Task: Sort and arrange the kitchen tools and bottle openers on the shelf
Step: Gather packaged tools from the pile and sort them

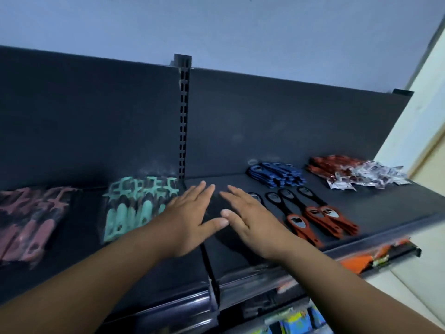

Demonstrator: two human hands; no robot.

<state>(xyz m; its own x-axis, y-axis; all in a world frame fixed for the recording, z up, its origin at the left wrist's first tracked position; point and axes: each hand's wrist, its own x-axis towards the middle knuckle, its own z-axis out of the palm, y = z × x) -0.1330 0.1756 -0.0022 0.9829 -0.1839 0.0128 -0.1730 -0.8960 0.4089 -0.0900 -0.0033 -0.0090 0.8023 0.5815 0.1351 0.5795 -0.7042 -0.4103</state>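
Left hand (190, 218) and right hand (250, 218) are side by side over mid-shelf (385, 208), palms down, fingers straight, gripping nothing, thumbs nearly touching. Teal tools (137, 206) lie just left, orange openers (325, 218) just right, and blue openers (277, 174) are stacked behind.

single head-worn wide view, aimed forward and down at a shelf (390, 208) from close by. framed at a tilt, shelf front rising toward the right edge. seen over both forearms entering from the bottom edge, left hand (190, 218) and right hand (250, 220) near centre. back panel (289, 121) across the middle, wall (216, 25) along the top.
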